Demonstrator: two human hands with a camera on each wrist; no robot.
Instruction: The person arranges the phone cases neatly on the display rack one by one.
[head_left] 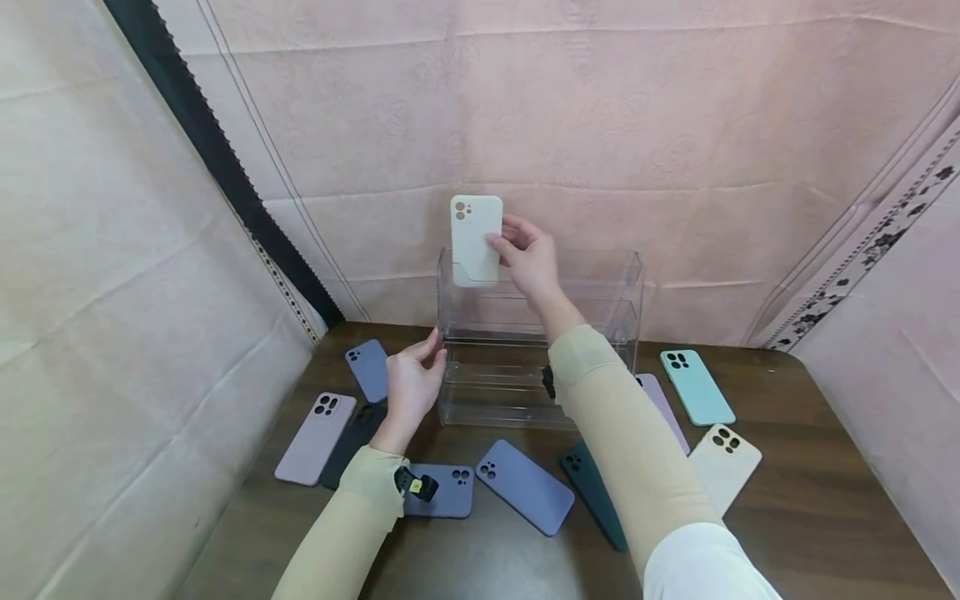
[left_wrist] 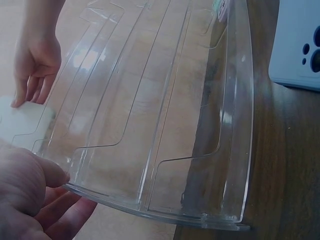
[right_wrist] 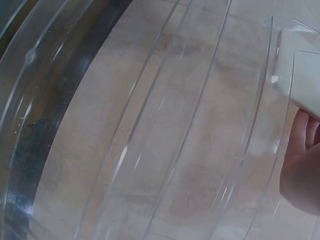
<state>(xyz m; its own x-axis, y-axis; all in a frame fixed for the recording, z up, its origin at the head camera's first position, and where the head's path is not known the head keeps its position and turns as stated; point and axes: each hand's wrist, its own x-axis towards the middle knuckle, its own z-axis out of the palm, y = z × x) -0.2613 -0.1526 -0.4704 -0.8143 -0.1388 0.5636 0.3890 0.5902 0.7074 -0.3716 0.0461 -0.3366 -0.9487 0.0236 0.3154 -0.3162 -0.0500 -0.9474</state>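
A clear acrylic tiered rack (head_left: 502,415) stands at the back of the wooden table. My right hand (head_left: 531,257) pinches a pale phone case (head_left: 472,229) by its right edge, thumb on the camera-hole side. The case is upright at the rack's top tier, its lower end behind a clear front lip. My left hand (head_left: 412,379) holds the rack's left side panel. In the left wrist view, the left thumb (left_wrist: 52,172) lies on one face of the panel with fingers beyond it. At the right wrist view's edge, the case (right_wrist: 302,75) shows partly through the plastic.
Lilac (head_left: 315,439), dark (head_left: 352,437) and blue (head_left: 367,369) cases lie left of the rack. In front are two more blue cases (head_left: 525,487) and a teal one (head_left: 596,492). Mint (head_left: 697,387), cream (head_left: 723,467) and purple (head_left: 663,408) cases lie right. Cloth hangs behind.
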